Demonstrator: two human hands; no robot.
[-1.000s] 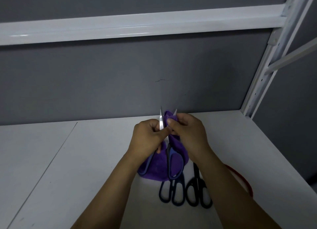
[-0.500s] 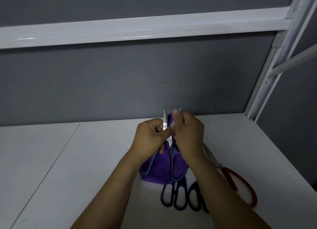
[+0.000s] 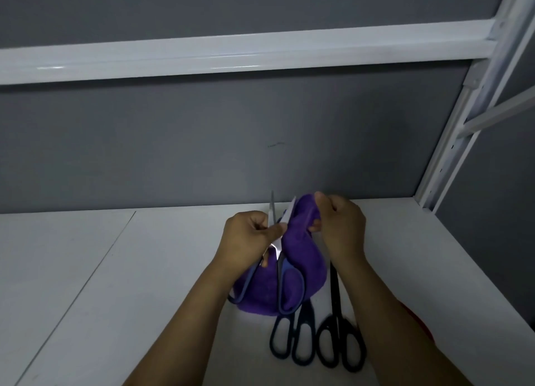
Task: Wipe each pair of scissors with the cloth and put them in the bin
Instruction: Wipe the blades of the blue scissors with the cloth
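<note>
A person's left hand [image 3: 249,241] clenches an opened pair of scissors [image 3: 289,287] near the pivot above the white surface [image 3: 144,270], blades pointing up and away, handles toward the body. Just right of the blades, the right hand [image 3: 343,226] has its fingers [image 3: 320,202] pinching a purple cloth [image 3: 301,241] against the right-hand blade. The next wipe likely runs along that long axis.

Surface [image 3: 144,270]: white, flat, crossed by one thin seam [image 3: 95,270] at the left and backed by a grey wall [image 3: 202,154]. Laid directly on it, side by side, loops nearest the camera: dark-handled scissors [image 3: 306,313]; black scissors [image 3: 336,307]. A red item [image 3: 428,332] is seen, mostly hidden, at the right.
</note>
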